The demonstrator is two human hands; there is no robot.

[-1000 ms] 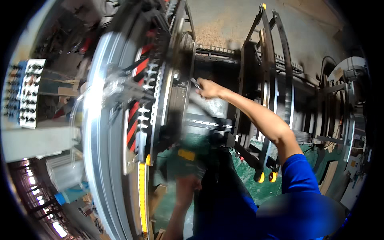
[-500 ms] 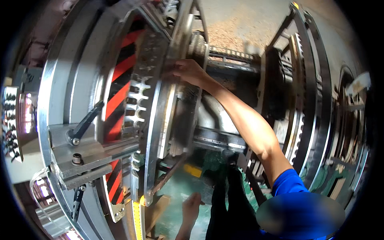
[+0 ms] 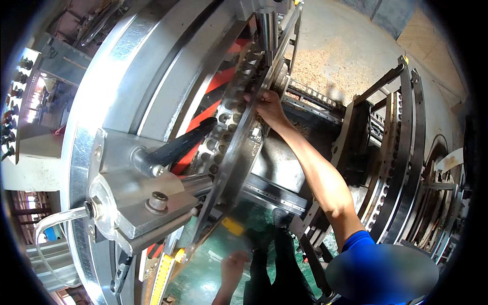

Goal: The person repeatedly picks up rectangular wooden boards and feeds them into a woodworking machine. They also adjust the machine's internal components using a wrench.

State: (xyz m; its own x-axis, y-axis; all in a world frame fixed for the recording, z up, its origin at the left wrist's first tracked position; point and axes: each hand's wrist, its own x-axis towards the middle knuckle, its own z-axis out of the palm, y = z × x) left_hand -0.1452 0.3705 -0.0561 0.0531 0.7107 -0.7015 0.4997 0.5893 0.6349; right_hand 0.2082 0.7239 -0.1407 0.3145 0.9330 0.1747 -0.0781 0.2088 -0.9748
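Observation:
At the centre, my right hand (image 3: 268, 105) reaches to the long steel rail (image 3: 231, 168), fingers curled at a row of toothed metal clamps (image 3: 226, 122); what they grip is hidden. Left of the clamps runs a red-and-black striped strip (image 3: 203, 112). A black lever handle (image 3: 183, 140) juts over it from an aluminium block (image 3: 132, 203) with a bolt. My left hand (image 3: 234, 267) hangs low over the green floor, its fingers curled and somewhat blurred, their contents not visible.
A second black steel frame (image 3: 404, 127) stands on the right. Sawdust (image 3: 320, 71) lies on the grey floor beyond. A low crossbar (image 3: 274, 190) spans near my legs (image 3: 279, 264). A white rack of dark fittings (image 3: 20, 101) is at the far left.
The lever and aluminium block now loom larger as the view has shifted. My right hand, which held a silver tool earlier, has moved in among the clamps; that tool is no longer clearly visible.

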